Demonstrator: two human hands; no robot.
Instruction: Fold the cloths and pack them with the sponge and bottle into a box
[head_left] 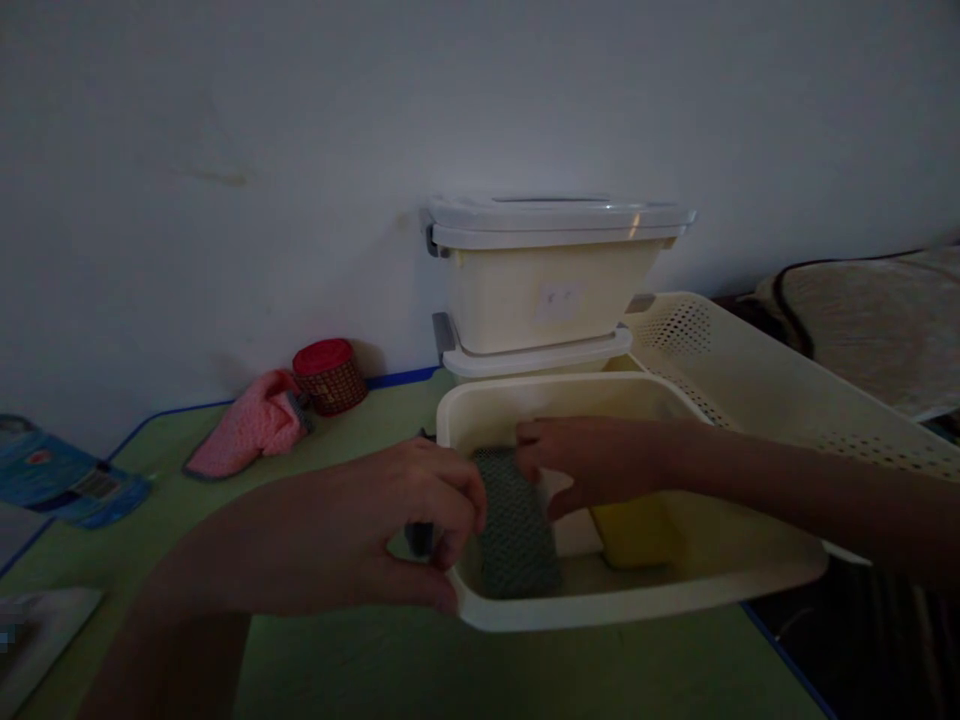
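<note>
A cream plastic bin (645, 606) stands at the front of the table. My left hand (420, 510) grips its left end, fingers curled over the rim and thumb at the front corner, beside a dark handle partly hidden behind the fingers. Inside the bin, a grey-green textured scrub sponge (517, 530) leans near the left wall. My right hand (577, 460) reaches into the bin from the right, its fingers bent down at the sponge's upper right edge and its thumb apart. Whether they touch is unclear. A white flat piece (577, 530) and a yellow sponge-like piece (637, 530) lie farther right.
Behind stands a lidded cream box (510, 290) on another lidded box. A perforated cream basket (757, 370) is at right. On the green tabletop (360, 660) are a pink cloth (247, 425), a red woven container (330, 378), a blue packet (67, 475) and a pale packet (45, 630).
</note>
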